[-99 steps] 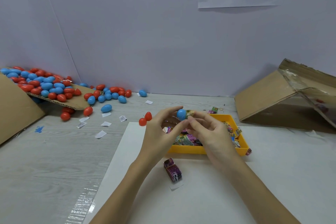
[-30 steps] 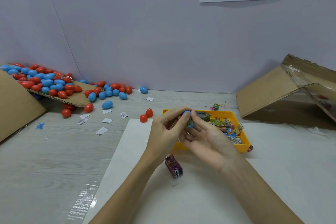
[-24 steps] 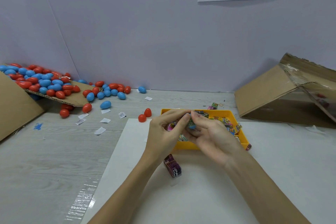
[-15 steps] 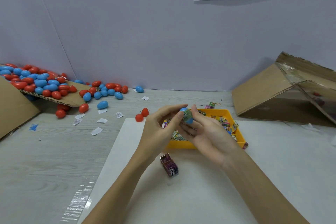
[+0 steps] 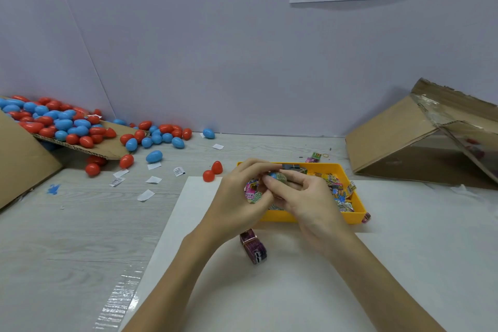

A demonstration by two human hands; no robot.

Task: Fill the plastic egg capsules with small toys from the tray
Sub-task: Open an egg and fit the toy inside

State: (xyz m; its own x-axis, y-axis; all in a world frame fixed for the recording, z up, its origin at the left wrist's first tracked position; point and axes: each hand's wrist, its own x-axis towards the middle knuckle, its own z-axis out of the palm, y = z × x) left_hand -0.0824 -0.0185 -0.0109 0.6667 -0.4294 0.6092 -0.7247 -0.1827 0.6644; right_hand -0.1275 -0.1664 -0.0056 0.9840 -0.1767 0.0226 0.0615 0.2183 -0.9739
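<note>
Both hands meet above the left part of the yellow tray (image 5: 318, 217), which holds several small colourful toy packets. My left hand (image 5: 239, 197) curls its fingers over the top of a blue egg capsule (image 5: 273, 176). My right hand (image 5: 304, 197) pinches a small greenish toy packet (image 5: 282, 177) pressed against that capsule. Most of the capsule is hidden by fingers. A purple toy box (image 5: 254, 248) lies on the white sheet (image 5: 269, 291) in front of the tray.
Many red and blue egg capsules (image 5: 64, 127) spill from a cardboard flap at the far left. Two red pieces (image 5: 213, 171) lie left of the tray. Paper scraps (image 5: 147, 194) dot the table. A tilted cardboard box (image 5: 420, 137) stands at the right.
The hands have lowered slightly toward the tray. The blue capsule, clearly exposed 3.3 s ago, is now mostly covered, with the toy packet pressed against it.
</note>
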